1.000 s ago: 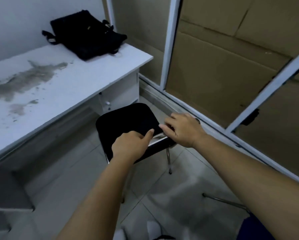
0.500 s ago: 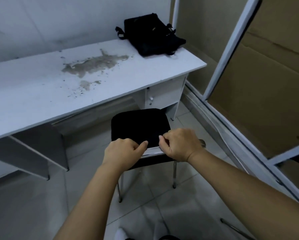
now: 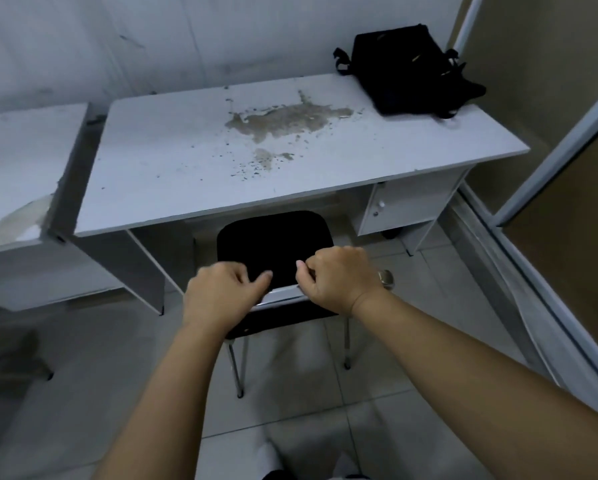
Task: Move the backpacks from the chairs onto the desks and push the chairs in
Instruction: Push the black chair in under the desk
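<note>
A black backpack [image 3: 408,71] lies on the far right corner of a white stained desk [image 3: 193,161]. In front of that desk stands a black chair [image 3: 273,244] with metal legs, its seat's front edge just under the desk top. My left hand [image 3: 221,292] and my right hand [image 3: 339,278] both grip the chair's metal top rail, fingers curled over it, side by side with a short gap between them.
A second white desk [image 3: 16,161] adjoins on the left. A drawer unit [image 3: 405,209] hangs under the right side of the desk. A cardboard-panelled partition with a metal frame [image 3: 564,133] runs along the right. The floor is pale tile [image 3: 82,393].
The view has swung to face the desk squarely. The chair has moved toward the desk with both hands on its rail; its seat now reaches under the desk edge.
</note>
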